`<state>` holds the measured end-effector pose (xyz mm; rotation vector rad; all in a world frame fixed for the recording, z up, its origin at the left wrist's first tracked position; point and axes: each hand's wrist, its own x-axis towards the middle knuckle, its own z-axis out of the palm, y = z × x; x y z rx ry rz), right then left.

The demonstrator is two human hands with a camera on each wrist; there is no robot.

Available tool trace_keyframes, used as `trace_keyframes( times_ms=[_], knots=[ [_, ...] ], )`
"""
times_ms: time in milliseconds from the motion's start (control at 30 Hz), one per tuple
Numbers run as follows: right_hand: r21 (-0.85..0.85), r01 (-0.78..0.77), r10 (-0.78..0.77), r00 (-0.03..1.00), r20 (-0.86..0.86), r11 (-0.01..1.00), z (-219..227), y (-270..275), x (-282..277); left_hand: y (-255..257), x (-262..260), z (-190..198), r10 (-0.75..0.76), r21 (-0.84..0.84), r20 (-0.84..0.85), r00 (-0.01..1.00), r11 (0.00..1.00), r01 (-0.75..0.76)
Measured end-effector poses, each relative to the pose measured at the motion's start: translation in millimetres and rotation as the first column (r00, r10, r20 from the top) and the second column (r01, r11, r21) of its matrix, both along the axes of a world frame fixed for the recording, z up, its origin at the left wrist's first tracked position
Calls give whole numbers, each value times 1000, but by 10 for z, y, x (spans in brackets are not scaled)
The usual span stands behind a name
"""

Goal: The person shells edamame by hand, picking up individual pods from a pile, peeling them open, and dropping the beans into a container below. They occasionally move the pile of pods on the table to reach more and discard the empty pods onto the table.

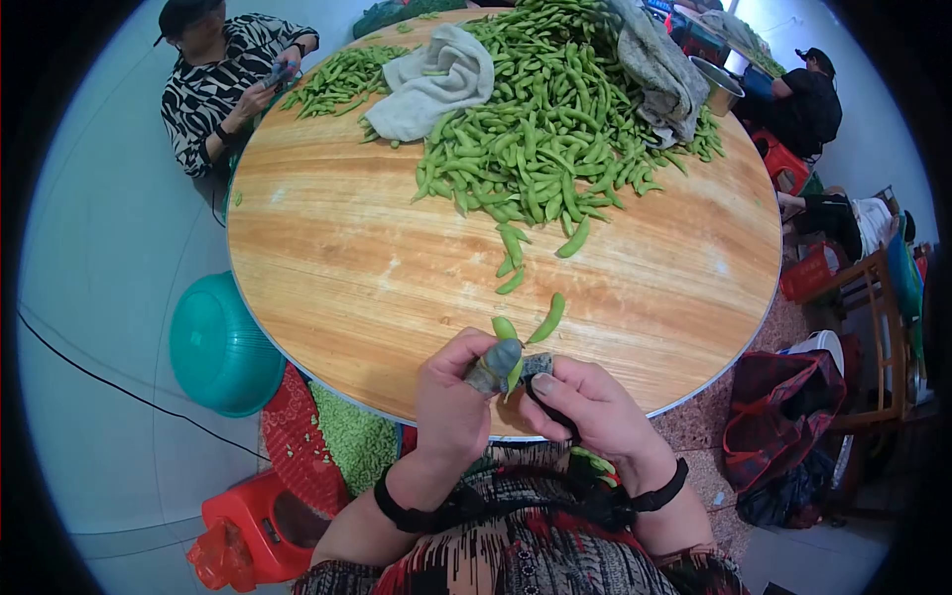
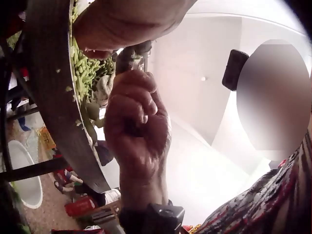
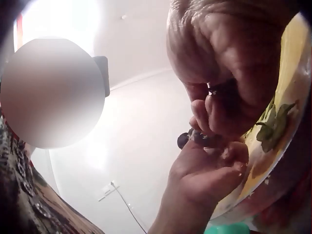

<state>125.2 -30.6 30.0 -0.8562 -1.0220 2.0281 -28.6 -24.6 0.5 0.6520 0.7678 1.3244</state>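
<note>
Left hand (image 1: 451,402) pinches a green pod (image 1: 515,375) over the table (image 1: 347,248)! Right hand (image 1: 600,409), grip closed round a dark object (image 1: 551,409).

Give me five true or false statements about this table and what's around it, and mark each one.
1. The left hand lies flat on the table. False: it grips a green pod.
2. A pale cloth lies beside the big pile of pods. True.
3. The teal basin stands on the table. False: it is beside it, on the left.
4. The left thumb wears a grey covering. True.
5. The loose shelled beans are heaped on the tabletop. False: they lie below its near edge.
</note>
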Motion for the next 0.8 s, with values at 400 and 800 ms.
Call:
trace_keyframes(
  times_ms=[400,800],
  knots=[
    [-330,-1,-52,987,-152,944,90,-42,28,-55,-51,92,-264,133,119,957,959,249],
    [529,-419,-244,566,788,738,381,573,-64,2,-224,-52,52,140,-240,969,990,-19]
  ],
)
